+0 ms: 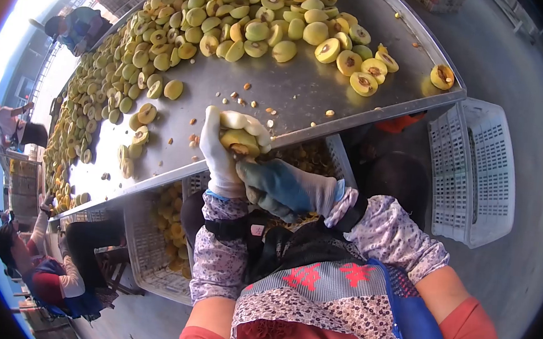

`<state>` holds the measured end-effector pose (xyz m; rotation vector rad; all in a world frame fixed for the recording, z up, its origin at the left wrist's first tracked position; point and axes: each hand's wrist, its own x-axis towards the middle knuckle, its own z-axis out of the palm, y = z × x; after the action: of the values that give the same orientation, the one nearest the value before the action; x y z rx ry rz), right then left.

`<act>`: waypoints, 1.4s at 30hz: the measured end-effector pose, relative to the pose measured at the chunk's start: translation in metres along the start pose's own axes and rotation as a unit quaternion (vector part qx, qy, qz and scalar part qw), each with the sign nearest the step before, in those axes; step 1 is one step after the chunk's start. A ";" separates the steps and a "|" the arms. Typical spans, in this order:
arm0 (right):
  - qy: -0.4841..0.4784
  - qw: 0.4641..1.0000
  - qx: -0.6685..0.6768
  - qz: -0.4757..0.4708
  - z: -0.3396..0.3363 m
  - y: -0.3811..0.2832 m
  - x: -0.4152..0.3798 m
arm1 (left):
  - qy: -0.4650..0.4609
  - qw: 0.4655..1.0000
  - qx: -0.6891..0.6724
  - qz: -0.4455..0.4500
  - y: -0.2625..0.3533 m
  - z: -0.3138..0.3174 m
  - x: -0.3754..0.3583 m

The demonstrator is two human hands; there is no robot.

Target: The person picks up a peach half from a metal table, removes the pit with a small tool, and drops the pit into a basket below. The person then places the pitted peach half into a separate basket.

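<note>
My left hand [217,153], in a white glove, is closed around a yellow-green apricot half [240,141] with its brown centre facing me. My right hand [286,187], in a blue-grey rubber-coated glove, is closed, its fingertips at the lower edge of that fruit. Whatever the right fingers grip is hidden. Both hands are just over the near edge of a metal table [228,78]. Beyond them lies a large heap of halved apricots [194,17], many with pits showing. Loose kernels and pit bits [271,111] are scattered on the metal close to my left hand.
Under the table edge, a crate of cut fruit [340,159] sits below my hands. Another fruit-filled crate [142,248] stands to the left, and white plastic crates [494,169] are at right. A seated co-worker [49,273] is at left; other people are farther along the table.
</note>
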<state>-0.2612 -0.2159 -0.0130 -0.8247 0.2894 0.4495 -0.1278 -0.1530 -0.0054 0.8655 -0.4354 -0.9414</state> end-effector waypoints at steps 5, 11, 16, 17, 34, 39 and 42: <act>0.240 0.836 -0.457 -0.188 -0.003 0.035 0.011 | 0.058 0.989 -0.130 0.040 0.030 -0.026 0.001; 0.320 0.717 -0.619 0.008 -0.008 0.024 -0.009 | 0.335 0.874 0.307 0.172 0.102 -0.120 -0.076; 0.343 0.724 -0.596 -0.045 -0.001 0.020 -0.003 | 0.369 0.660 0.647 0.097 0.143 -0.146 -0.067; 0.336 0.731 -0.591 -0.059 -0.002 0.019 -0.001 | 0.345 0.705 0.609 0.111 0.143 -0.135 -0.043; 0.408 0.651 -0.543 -0.339 -0.010 0.023 0.044 | 0.073 0.772 0.631 -0.008 0.090 -0.160 0.148; 0.387 0.680 -0.444 -0.437 -0.004 0.008 0.053 | 0.104 0.933 0.345 0.009 0.102 -0.068 0.063; 0.424 0.682 -0.418 -0.424 0.001 0.007 0.047 | 0.079 0.968 0.237 0.002 0.072 -0.044 0.033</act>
<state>-0.2234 -0.1985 -0.0362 -1.9355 0.5170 -0.8242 -0.0441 -0.1392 0.0246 1.3630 -0.5338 -0.7658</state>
